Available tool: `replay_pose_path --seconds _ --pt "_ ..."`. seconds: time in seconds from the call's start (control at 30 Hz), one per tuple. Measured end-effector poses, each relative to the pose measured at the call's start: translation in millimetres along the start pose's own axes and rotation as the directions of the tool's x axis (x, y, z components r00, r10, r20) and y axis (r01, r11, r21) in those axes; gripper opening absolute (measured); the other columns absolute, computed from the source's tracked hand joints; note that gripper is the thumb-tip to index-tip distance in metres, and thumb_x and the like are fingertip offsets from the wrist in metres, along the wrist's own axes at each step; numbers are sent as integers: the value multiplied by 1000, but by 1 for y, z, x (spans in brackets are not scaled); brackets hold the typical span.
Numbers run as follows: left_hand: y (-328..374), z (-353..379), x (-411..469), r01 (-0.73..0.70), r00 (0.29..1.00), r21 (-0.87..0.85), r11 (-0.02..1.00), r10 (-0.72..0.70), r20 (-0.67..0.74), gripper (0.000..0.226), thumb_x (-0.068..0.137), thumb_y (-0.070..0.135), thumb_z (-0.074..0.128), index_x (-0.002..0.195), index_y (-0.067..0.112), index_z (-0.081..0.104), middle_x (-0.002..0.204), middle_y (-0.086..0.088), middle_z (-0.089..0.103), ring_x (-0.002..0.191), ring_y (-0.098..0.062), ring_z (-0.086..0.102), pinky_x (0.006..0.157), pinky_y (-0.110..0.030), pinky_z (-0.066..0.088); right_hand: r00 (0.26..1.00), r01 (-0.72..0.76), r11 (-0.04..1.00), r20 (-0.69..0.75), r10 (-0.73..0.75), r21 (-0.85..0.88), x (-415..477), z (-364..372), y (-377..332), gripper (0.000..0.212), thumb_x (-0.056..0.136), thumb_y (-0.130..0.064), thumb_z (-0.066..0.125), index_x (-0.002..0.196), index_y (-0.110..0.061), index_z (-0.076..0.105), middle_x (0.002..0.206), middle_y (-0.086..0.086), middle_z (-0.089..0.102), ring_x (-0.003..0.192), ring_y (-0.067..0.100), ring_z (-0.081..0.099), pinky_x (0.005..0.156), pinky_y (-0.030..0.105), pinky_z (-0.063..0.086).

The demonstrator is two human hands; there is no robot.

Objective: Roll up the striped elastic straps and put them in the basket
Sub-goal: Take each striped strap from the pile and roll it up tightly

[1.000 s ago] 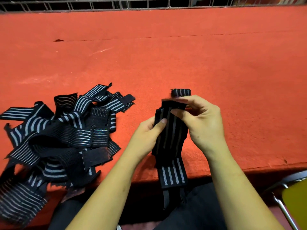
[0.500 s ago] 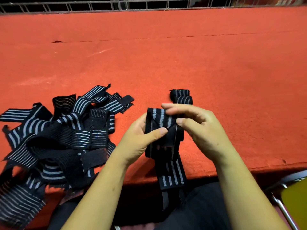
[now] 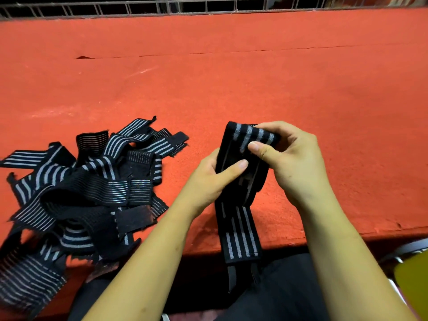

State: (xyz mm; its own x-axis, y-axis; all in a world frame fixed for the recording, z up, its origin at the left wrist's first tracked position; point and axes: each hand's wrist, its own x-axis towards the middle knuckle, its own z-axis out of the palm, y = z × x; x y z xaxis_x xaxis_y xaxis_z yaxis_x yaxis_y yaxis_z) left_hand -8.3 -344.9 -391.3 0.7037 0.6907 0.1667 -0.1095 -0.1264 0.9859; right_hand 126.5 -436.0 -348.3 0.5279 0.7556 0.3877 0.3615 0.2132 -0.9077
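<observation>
Red felt covers a wide table, with a seam running across it and a metal wire railing along its far edge. On the near left of the felt lies a loose, tangled pile of black elastic straps with grey stripes, some ends hanging over the table's front edge.

Just right of the pile, a person holds one striped strap upright over the near edge. The left hand grasps the strap's middle, thumb pressed across its front and fingers curled behind. The right hand pinches the strap's top end, which is folded over, between thumb and fingers. The strap's lower end hangs down past the table edge, over dark trousers. At the lower right corner is part of a metal-framed chair with a yellow seat.
</observation>
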Motion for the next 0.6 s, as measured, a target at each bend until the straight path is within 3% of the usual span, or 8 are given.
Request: replay_pose_path --seconds 0.1,0.2,0.4,0.5,0.6 --pt "9 4 10 -32 999 21 999 32 -13 28 90 28 66 117 27 63 109 5 72 103 -12 68 91 -32 54 996 -21 998 -85 26 52 7 5 0 17 84 -5 72 98 -15 71 86 -5 72 81 9 67 78 30 55" --pt "12 5 16 -33 999 19 999 33 -11 32 92 24 65 123 16 59 117 -8 70 110 -23 67 96 -39 53 997 -22 999 -79 24 30 15 7 -1 15 88 -4 67 102 -11 68 88 -5 70 79 5 64 77 25 52" --pt "13 9 17 26 994 -92 995 -36 -106 13 92 10 66 105 8 66 95 -6 74 88 -15 69 80 -29 54 986 156 986 -47 -159 -66 15 12 -1 24 82 3 67 98 -15 68 90 -8 70 86 7 66 82 24 51" --pt "15 8 12 45 997 -240 970 -59 -51 29 83 10 64 112 7 64 101 -8 70 96 -19 66 85 -30 52 981 191 980 -9 -192 -62 9 13 9 30 81 7 66 94 -20 66 92 -11 71 91 7 67 86 26 51" --pt "15 6 7 68 997 -331 941 -77 -14 40 87 24 63 121 4 61 118 -15 68 113 -27 64 99 -39 49 982 179 984 55 -180 19 3 12 19 28 84 7 68 93 -20 65 99 -11 72 98 10 68 92 31 51"
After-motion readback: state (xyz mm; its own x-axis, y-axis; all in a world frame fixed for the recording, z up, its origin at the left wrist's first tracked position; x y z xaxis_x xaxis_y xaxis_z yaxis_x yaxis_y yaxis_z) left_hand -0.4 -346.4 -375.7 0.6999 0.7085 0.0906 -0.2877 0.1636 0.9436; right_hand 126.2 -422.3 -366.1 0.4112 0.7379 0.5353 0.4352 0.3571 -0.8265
